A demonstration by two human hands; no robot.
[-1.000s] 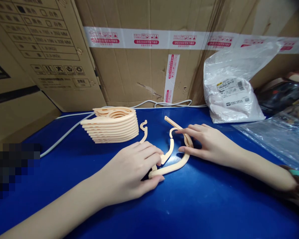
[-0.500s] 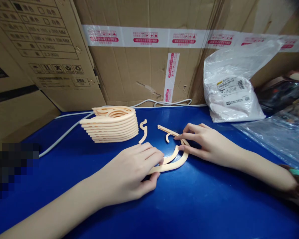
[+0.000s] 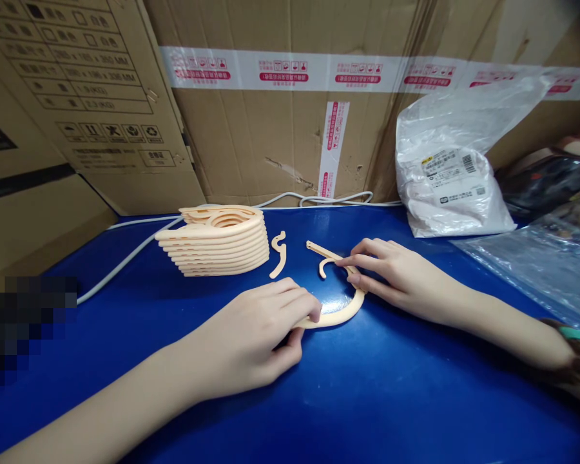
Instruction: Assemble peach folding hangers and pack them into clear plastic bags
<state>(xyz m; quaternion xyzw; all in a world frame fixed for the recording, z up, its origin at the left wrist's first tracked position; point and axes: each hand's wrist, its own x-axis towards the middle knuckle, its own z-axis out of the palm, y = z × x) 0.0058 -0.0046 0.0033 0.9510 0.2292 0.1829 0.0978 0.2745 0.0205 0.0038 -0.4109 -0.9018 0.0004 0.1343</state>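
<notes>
A cream-coloured plastic folding hanger (image 3: 339,318) lies between my hands on the blue tabletop, its curved bar bowed toward me. My left hand (image 3: 265,332) pinches the near-left end of that bar, thumb below and fingers over the top. At the other side my right hand (image 3: 389,274) grips the bend, with fingertips on the hanger beside its small hook (image 3: 323,269). A straight arm of the hanger reaches out to the upper left from under those fingers. Left of it lies a loose hook piece (image 3: 279,256). My left fingers hide the bar's end.
A neat stack of folded hangers (image 3: 217,248) stands at the back left. Behind runs a white cable (image 3: 319,202) along the cardboard boxes (image 3: 251,138). A white plastic bag (image 3: 452,180) stands back right, near clear plastic sheeting (image 3: 536,258).
The inner curved piece that showed between my hands is no longer visible inside the bar. The hook has shifted slightly left, and my right fingers have moved slightly along the bend.
</notes>
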